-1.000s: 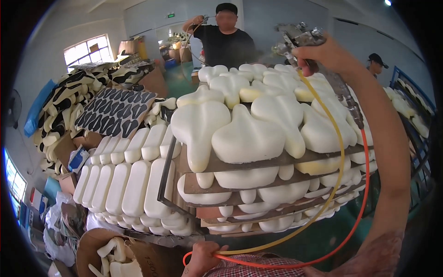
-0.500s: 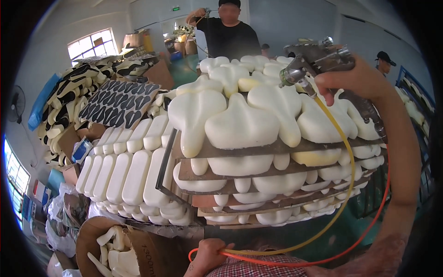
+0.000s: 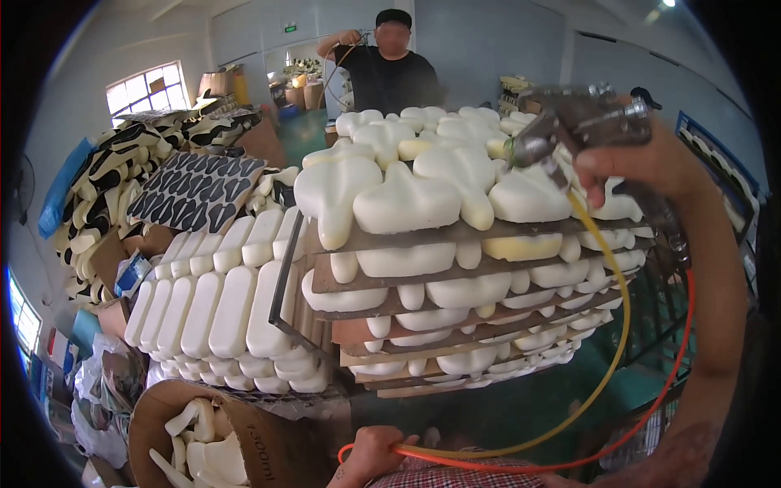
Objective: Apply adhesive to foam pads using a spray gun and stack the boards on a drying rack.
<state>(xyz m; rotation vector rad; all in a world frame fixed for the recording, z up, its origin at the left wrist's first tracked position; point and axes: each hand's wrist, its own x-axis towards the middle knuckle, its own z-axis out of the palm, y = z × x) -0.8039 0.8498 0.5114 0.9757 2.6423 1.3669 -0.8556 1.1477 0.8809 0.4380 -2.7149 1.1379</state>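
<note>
Raised at the right, my right hand (image 3: 626, 167) is wrapped round a metal spray gun (image 3: 573, 130), whose nozzle points left over the stack. A yellow hose (image 3: 625, 325) and an orange hose (image 3: 663, 382) hang from the gun and curve down in a loop. Low in front of me, my left hand (image 3: 374, 454) is closed round both hoses. White foam pieces (image 3: 407, 199), rounded with narrow stems, cover the top board of the stack beyond the gun. More such foam lies between the brown boards (image 3: 382, 301) below.
Left of the stack stand rows of long white foam blocks (image 3: 232, 313). A cardboard drum (image 3: 244, 447) with foam scraps is near my left hand. A board with black shapes (image 3: 195, 191) leans on a foam heap. Across the stack, a person (image 3: 390, 69) in black raises another spray gun.
My view has shifted, so the stack appears slightly lower and further left. My right hand with the spray gun sits a little further right and lower in view. Both hands keep their hold.
</note>
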